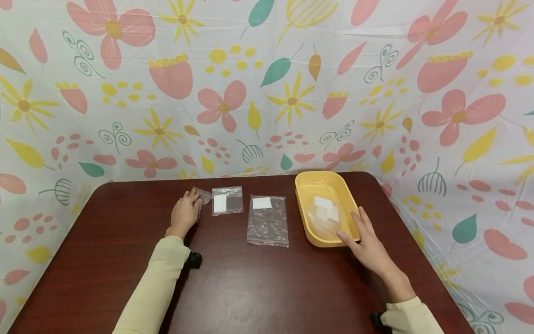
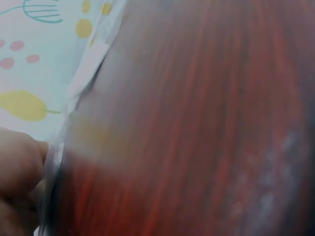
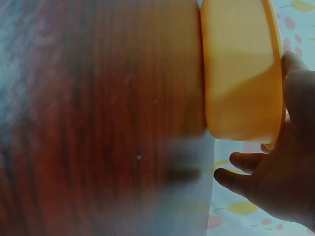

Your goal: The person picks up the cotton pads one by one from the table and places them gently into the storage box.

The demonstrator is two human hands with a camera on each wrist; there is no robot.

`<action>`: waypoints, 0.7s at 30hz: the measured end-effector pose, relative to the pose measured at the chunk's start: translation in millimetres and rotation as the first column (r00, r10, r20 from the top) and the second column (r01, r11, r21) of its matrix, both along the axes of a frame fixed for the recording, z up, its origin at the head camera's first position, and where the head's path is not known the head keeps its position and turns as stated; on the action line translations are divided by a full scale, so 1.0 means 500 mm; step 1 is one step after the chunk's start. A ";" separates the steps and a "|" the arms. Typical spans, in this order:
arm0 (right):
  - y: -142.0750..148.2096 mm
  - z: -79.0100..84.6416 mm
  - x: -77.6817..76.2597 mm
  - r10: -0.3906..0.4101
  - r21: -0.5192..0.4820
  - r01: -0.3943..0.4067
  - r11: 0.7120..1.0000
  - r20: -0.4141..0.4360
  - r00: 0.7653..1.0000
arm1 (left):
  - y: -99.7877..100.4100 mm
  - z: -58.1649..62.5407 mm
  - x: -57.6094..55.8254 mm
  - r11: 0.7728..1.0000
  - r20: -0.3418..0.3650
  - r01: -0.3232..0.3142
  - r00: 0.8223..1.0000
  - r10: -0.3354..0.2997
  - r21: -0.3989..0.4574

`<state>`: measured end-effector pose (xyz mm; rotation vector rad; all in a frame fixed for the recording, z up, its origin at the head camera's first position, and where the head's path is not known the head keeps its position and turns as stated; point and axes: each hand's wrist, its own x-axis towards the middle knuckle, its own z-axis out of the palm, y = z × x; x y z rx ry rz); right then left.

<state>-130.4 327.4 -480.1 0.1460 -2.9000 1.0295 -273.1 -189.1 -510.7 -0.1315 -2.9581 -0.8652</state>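
At the far left of the table, my left hand [image 1: 185,213] holds a clear plastic zip bag [image 1: 203,195] by its edge. In the left wrist view, the fingers [image 2: 19,164] show at the bag's edge, which has a white label [image 2: 88,69]. My right hand [image 1: 371,246] rests at the near right corner of a yellow tray [image 1: 301,204]. Its thumb touches the rim, while the other fingers reach along the right side, fairly straight and spread. Inside the tray lie clear bags [image 1: 327,218] with white labels.
Beside the left hand lies a small clear zip bag [image 1: 234,202] with a white label. A larger zip bag [image 1: 267,227] lies flat between it and the tray. The dark wooden table [image 1: 250,287] ends at a flower-patterned cloth [image 1: 258,93] at the back and sides.
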 end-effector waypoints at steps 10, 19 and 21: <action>0.001 0.000 -0.002 0.002 0.000 -0.002 1.000 -0.003 1.000 | -0.001 -0.001 0.000 0.996 -0.056 -0.079 0.995 0.081 0.041; -0.002 0.002 0.002 0.001 -0.007 -0.001 1.000 0.001 1.000 | -0.006 -0.002 0.001 0.993 -0.093 -0.090 0.991 0.097 0.081; -0.002 0.003 0.002 -0.001 -0.005 0.001 1.000 0.002 1.000 | -0.007 -0.002 0.001 0.992 -0.103 -0.093 0.989 0.101 0.087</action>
